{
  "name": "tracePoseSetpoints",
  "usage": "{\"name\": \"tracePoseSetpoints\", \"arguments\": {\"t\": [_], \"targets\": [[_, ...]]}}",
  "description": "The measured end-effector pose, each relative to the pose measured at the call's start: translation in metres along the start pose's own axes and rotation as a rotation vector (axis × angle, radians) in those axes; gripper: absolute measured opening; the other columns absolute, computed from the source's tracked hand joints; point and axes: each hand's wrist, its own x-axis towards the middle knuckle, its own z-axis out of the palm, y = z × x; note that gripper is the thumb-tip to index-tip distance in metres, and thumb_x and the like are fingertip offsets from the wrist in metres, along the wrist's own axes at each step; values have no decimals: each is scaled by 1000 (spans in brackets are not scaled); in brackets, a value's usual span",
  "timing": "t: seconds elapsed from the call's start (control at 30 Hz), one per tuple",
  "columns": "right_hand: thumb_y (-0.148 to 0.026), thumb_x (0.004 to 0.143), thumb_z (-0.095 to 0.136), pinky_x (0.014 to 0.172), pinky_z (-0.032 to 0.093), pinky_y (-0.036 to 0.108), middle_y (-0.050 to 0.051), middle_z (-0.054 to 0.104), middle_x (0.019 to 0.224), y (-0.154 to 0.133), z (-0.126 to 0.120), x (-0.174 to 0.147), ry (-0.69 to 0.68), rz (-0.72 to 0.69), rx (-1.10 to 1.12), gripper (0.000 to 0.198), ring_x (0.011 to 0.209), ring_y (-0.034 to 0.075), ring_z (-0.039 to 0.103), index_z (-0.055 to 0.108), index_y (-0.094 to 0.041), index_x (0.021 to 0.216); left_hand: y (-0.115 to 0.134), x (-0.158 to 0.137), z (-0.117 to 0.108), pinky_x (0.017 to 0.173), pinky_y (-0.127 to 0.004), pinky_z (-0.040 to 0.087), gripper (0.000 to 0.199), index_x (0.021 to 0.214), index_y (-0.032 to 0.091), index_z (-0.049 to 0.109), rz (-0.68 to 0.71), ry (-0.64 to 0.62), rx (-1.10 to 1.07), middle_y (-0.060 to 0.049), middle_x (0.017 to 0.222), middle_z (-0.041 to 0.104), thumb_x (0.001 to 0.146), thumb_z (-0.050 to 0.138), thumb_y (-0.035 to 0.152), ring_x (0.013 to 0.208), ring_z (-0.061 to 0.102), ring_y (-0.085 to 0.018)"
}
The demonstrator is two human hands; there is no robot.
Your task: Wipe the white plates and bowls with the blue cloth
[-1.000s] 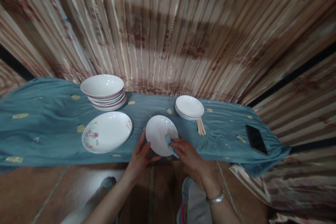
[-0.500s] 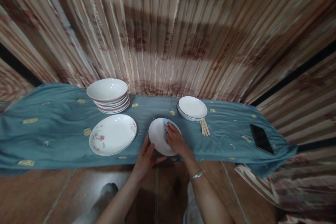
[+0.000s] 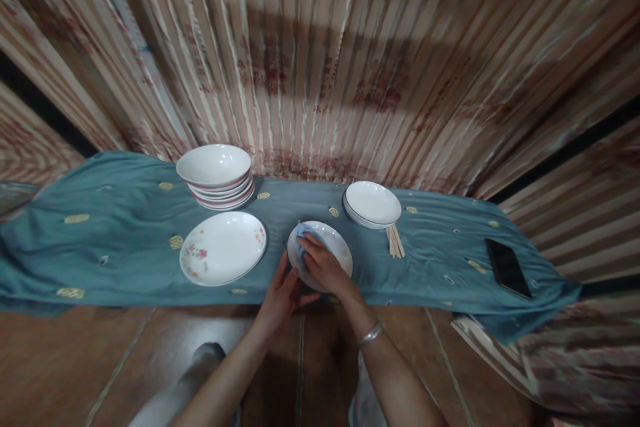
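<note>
A striped, red-printed curtain (image 3: 300, 80) hangs behind a narrow table under a blue-green cover (image 3: 135, 247) with small yellow motifs; brown tiled floor (image 3: 270, 387) shows along the near side.

Farthest left, toward the curtain, stands a stack of bowls (image 3: 220, 177), the top one facing up. In front of it lies a platter (image 3: 225, 250) with flowers at both ends.

Just right of the platter, the left hand (image 3: 280, 297) is at the near left rim of a white plate (image 3: 343, 250), its fingers parted along the edge; whether they pinch it cannot be told. The plate lies face up in the middle, at the near edge of the cover; whether it rests there fully or is slightly raised is not clear. A light blue rag (image 3: 303, 241) lies on the left part of its face, under the right hand (image 3: 323, 263), whose fingers are gathered on the rag and press it down.

Wiping the face of the plate seems to be the step in hand. A further stroke would call for a steady left hand at the rim and even pressure on the rag toward the uncovered right side.

Beyond, to the right, sit stacked small plates (image 3: 373, 203), then chopsticks (image 3: 395, 242) just in front of them, and a dark phone (image 3: 507, 267) well apart, near the right end.
</note>
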Motion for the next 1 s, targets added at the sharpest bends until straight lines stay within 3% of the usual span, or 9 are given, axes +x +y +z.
{"name": "tracePoseSetpoints", "arguments": {"t": [0.3, 0.43, 0.63, 0.8, 1.0], "targets": [[-24, 98, 40, 120, 28, 43, 6, 43, 153, -24, -2, -25, -98, -2, 247, 45, 143, 19, 38, 52, -24, 141, 0, 1, 1, 84, -39, 61, 79, 151, 34, 33, 22, -7, -21, -10, 151, 46, 83, 71, 24, 113, 65, -24], [-29, 98, 45, 117, 34, 45, 7, 48, 150, -30, -9, -37, -102, -35, 295, 44, 139, 22, 43, 54, -24, 140, 3, 2, 2, 78, -35, 62, 78, 151, 30, 34, 14, 14, 5, -11, 147, 51, 82, 71, 26, 110, 67, -25], [-22, 94, 51, 112, 41, 44, 10, 59, 139, -37, -15, -52, -94, -40, 135, 39, 129, 24, 55, 62, -21, 131, 6, 2, 1, 65, -28, 61, 75, 151, 25, 33, 1, 70, 16, -13, 130, 64, 84, 67, 22, 95, 70, -20], [-19, 93, 53, 107, 46, 42, 11, 64, 133, -32, -18, -65, -100, -59, 16, 35, 124, 24, 59, 66, -19, 126, 6, 4, -1, 63, -31, 61, 74, 150, 26, 32, -2, 58, 44, -10, 114, 70, 85, 66, 22, 82, 70, -19], [-18, 92, 57, 104, 46, 46, 10, 69, 126, -6, -26, -87, -44, -50, -129, 31, 118, 26, 63, 70, -23, 119, 4, 10, -9, 68, -37, 63, 75, 149, 31, 34, 7, 22, 75, -11, 128, 64, 83, 68, 24, 89, 71, -21]]}}
